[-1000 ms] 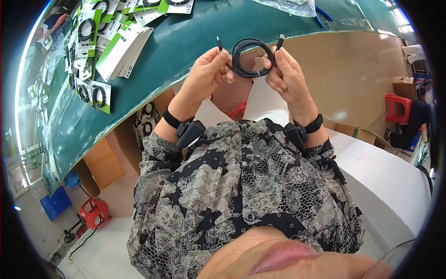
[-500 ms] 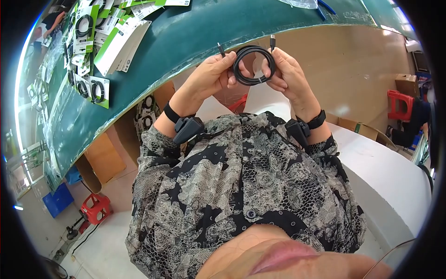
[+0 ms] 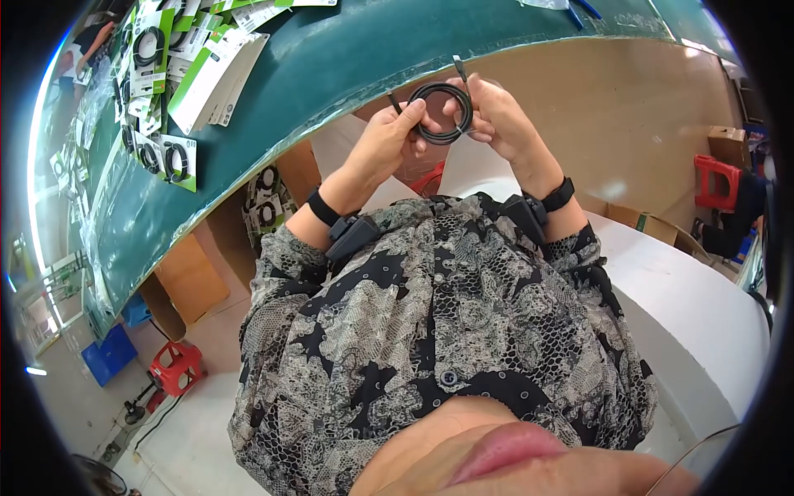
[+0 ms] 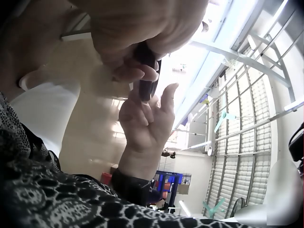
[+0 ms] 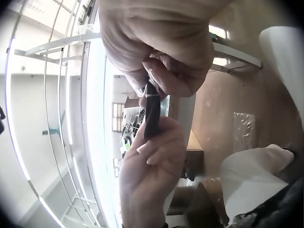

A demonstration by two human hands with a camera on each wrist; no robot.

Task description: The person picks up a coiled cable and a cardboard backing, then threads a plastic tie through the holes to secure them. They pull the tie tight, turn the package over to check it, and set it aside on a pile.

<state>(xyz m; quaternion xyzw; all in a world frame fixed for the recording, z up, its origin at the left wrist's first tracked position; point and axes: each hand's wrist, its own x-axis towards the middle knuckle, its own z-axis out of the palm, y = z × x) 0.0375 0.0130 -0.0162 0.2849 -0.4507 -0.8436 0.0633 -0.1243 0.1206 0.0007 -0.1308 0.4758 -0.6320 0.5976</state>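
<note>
A coiled black cable (image 3: 469, 112) is held up between both hands in front of the body, beyond the table's near edge. The left hand (image 3: 382, 142) pinches the coil's left side, thumb on top; one connector end sticks up beside it. On the coil's right side the right hand (image 3: 506, 120) grips with thumb and fingers, near a connector (image 3: 459, 66) pointing up. Seen from the left wrist, the coil (image 4: 148, 88) is edge-on between the hands. The right wrist view also shows the coil (image 5: 152, 114) edge-on, a pale tie round it.
On the green table (image 3: 322, 62) at the left lie many carded cables (image 3: 149, 50) and a fanned stack of white-green cards (image 3: 217, 83). Blue-handled tools (image 3: 576, 15) lie at the far edge. Red stools (image 3: 716, 182) and cartons (image 3: 728, 147) stand on the floor.
Both hands still hold the coil. The right hand and the upright connector have shifted left in the head view, and the coil is seen narrower.
</note>
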